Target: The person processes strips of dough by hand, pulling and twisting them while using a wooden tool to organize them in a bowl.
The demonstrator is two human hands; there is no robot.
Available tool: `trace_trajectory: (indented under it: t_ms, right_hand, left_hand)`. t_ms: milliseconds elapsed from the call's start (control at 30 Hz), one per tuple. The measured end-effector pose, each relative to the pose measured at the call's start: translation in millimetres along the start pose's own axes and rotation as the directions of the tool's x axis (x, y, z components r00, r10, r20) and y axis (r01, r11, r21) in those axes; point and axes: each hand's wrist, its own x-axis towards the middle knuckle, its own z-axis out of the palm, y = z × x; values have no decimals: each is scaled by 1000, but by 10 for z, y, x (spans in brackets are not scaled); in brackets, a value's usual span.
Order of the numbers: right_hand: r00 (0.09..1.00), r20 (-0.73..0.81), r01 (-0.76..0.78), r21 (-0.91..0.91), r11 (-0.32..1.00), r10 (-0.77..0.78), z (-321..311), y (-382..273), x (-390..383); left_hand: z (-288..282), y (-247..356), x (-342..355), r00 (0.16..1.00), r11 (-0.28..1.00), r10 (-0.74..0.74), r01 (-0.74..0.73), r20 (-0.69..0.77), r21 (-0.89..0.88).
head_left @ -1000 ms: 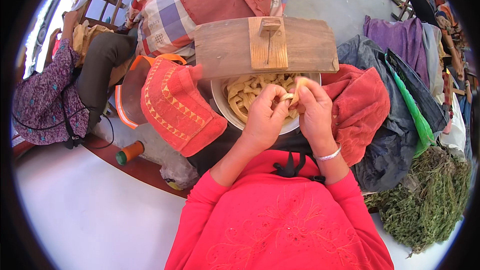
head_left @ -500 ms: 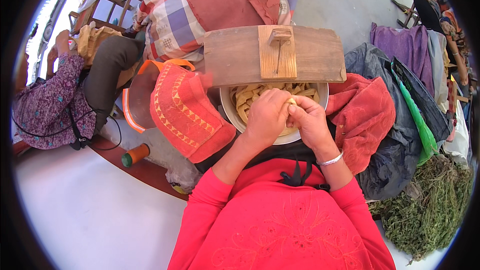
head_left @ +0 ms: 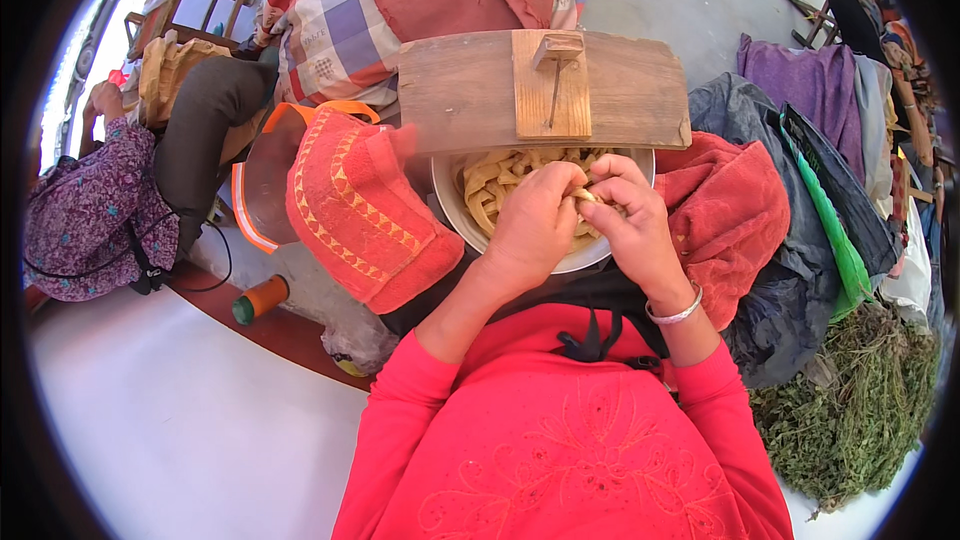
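Fingers ease a little apart from the close huddle of half a second ago, baring a pale strip (head_left: 583, 197) between them; it sits right at the fingertips, above the bowl's right half, near side of the board's lower edge; its visible bit is short, slanting crosswise from left hand (head_left: 532, 218) down toward right hand (head_left: 632, 220), the rest hidden; neither hand is nearer, both are on it; left thumb and forefinger pinch one end, right thumb seems to press the other against its forefinger, the remaining right fingers bent and loosely parted!

Below waits the metal bowl (head_left: 446, 192), plenty of strips (head_left: 486, 192) heaped toward its left rim; what carries it is hidden; beyond the far rim lies a wooden board (head_left: 455, 90), a lighter block (head_left: 552, 105) fixed on its middle; red towel (head_left: 360, 220) off the left rim, red cloth (head_left: 735, 210) off the right; out in the room, a checked cloth (head_left: 335, 35) past the board's far left corner, dried plants (head_left: 850, 410) at lower right, a seated person (head_left: 95, 205) at far left.
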Motion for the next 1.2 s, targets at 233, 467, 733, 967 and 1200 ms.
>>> trace_trajectory:
  t_ms: [233, 467, 733, 967, 1200]
  right_hand:
    - [880, 261, -379, 889, 256, 397, 136, -88, -89]
    - [920, 294, -375, 852, 366, 259, 17, -206, -224]
    - [774, 590, -465, 776, 426, -229, -143, -1430, -268]
    - [774, 432, -309, 896, 319, -464, -81, -1351, -411]
    - [848, 297, -175, 939, 297, -439, -28, -1396, -381]
  left_hand:
    - [-69, 133, 28, 998, 955, -51, 61, 42, -290]
    - [-183, 259, 84, 992, 949, 117, -124, -41, -290]
    - [-569, 1358, -38, 774, 561, 624, -542, -111, -626]
    - [-335, 1721, -162, 688, 191, 600, -619, -408, -762]
    - [-228, 1600, -97, 578, 217, 669, -753, -466, -622]
